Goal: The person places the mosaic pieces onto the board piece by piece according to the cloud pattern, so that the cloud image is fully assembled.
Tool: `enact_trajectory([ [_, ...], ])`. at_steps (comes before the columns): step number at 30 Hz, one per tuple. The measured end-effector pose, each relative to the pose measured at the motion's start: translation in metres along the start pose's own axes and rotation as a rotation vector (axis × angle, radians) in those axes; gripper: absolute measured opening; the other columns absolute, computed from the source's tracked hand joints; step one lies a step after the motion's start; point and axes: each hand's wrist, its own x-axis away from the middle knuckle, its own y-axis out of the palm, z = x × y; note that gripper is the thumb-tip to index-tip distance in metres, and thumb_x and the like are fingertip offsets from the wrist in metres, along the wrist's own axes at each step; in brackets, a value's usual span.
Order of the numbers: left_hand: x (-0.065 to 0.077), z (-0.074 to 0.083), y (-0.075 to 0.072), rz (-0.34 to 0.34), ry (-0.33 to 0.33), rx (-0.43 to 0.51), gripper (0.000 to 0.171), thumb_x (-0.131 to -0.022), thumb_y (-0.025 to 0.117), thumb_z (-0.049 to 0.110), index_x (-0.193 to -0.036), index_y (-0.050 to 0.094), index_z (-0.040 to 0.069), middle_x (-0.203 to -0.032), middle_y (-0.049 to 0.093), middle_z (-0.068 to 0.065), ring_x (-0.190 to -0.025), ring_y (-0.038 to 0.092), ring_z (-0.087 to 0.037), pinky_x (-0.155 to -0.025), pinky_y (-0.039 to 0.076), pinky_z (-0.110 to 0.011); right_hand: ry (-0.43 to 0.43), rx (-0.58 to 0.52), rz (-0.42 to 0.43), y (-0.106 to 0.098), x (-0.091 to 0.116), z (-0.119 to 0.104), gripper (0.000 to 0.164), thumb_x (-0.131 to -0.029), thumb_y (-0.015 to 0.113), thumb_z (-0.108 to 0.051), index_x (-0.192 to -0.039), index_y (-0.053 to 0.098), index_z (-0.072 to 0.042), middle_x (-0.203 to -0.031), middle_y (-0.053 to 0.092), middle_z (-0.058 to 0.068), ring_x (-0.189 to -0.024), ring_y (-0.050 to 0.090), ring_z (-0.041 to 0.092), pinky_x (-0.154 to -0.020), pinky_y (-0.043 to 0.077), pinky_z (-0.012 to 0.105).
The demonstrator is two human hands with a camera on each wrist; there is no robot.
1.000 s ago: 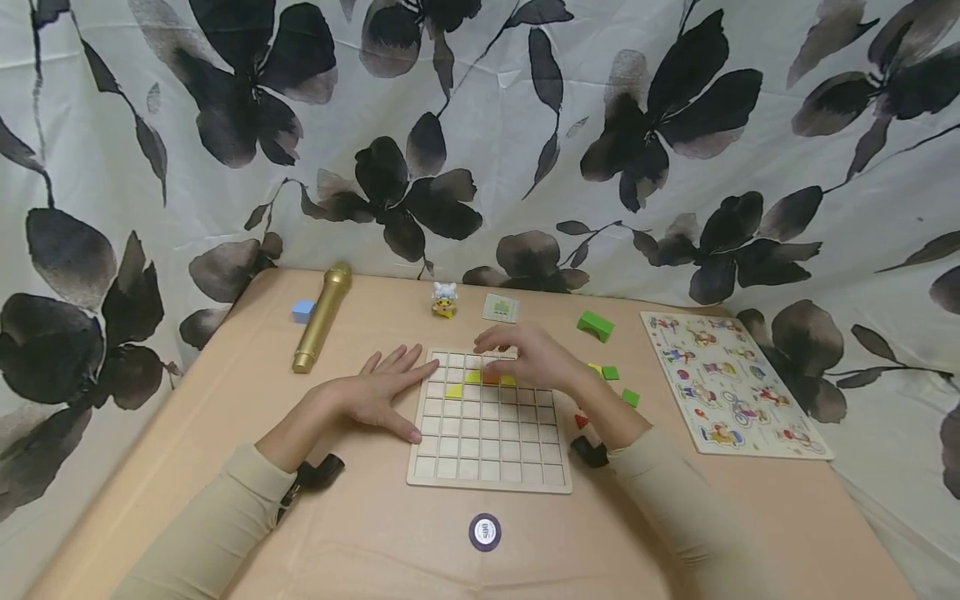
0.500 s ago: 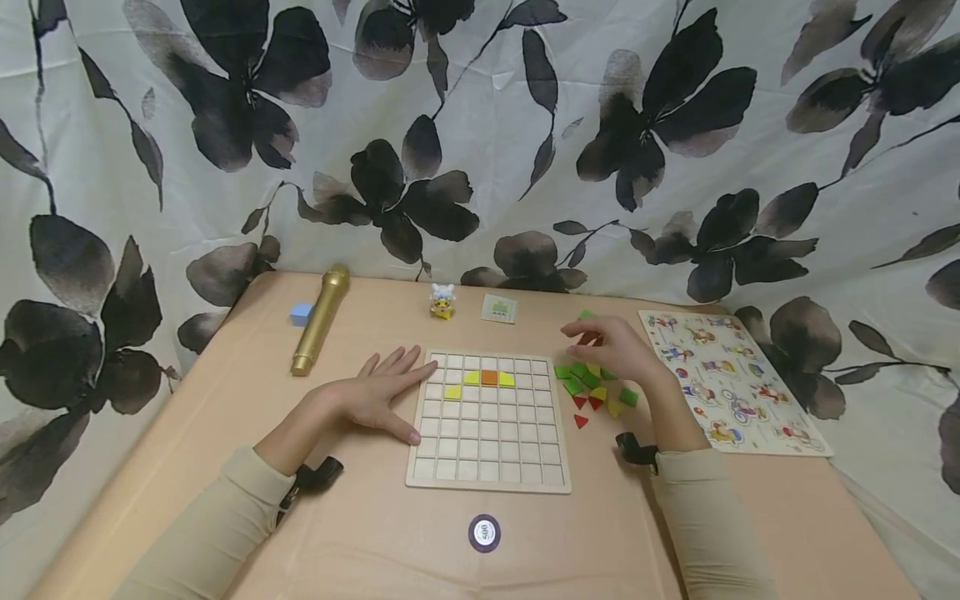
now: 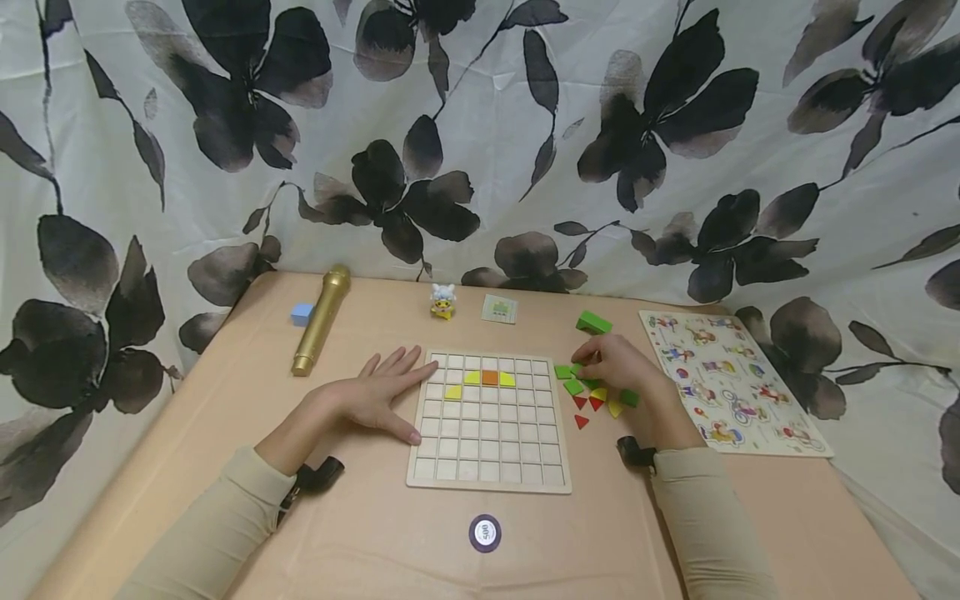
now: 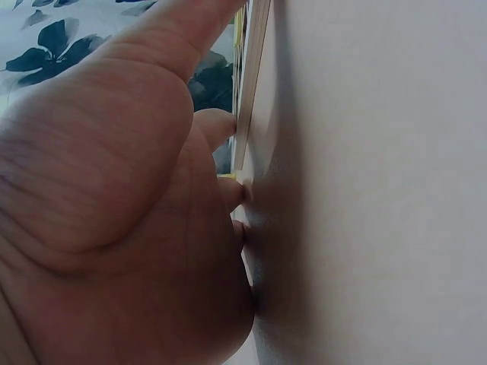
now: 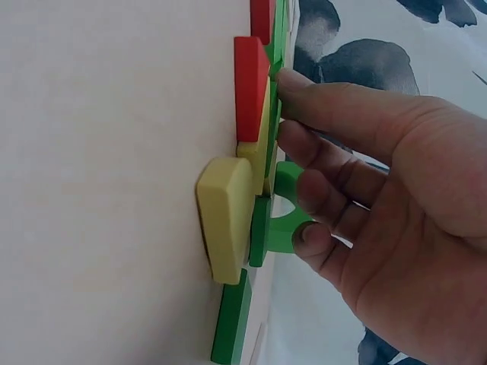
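In the head view, a flat, pale wooden grid board [image 3: 489, 427] holds 3 small yellow tiles [image 3: 453, 392] and 1 orange square tile [image 3: 490, 378] in its cells; the orange tile sits between 2 yellow tiles in 1 row, the 3rd yellow tile a row nearer the person. The left hand [image 3: 369, 398] lies with fingers spread, thumb and index finger touching the board's left edge. The right hand [image 3: 618, 367] reaches into a heap of green tiles [image 3: 573, 387], red triangles [image 3: 581, 422] and yellow pieces [image 3: 615, 408] beside the board. A dark-rimmed round chip [image 3: 485, 533] reads "500", turned sideways.

In the left wrist view, the palm stands beside the board's edge, gripping nothing.

In the right wrist view, bent fingers and thumb meet a green tile's edge; I cannot tell whether they pinch it.
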Motion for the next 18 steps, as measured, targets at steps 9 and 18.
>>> enact_trajectory([
  [9,-0.001,0.000,0.000,0.004,-0.001,0.001,0.122,-0.077,0.080,0.069,-0.169,0.013,0.028,-0.176,-0.009,-0.014,-0.162,-0.013,-0.038,-0.125,-0.011,-0.066,-0.051,-0.040,0.032,-0.001,0.000,-0.002,0.007,-0.095,0.074,-0.005,-0.101,0.072,-0.008,-0.093,0.069,0.007,-0.083,0.062,0.022,-0.072,0.054,0.031],
  [18,-0.001,-0.002,0.001,0.002,-0.006,0.002,0.122,-0.076,0.080,0.071,-0.169,0.014,0.029,-0.176,-0.009,-0.012,-0.162,-0.014,-0.037,-0.126,-0.011,-0.066,-0.153,-0.238,0.169,0.000,-0.001,-0.022,0.016,-0.098,0.071,-0.008,-0.113,0.074,-0.003,-0.103,0.070,0.015,-0.089,0.061,0.025,-0.074,0.053,0.024],
])
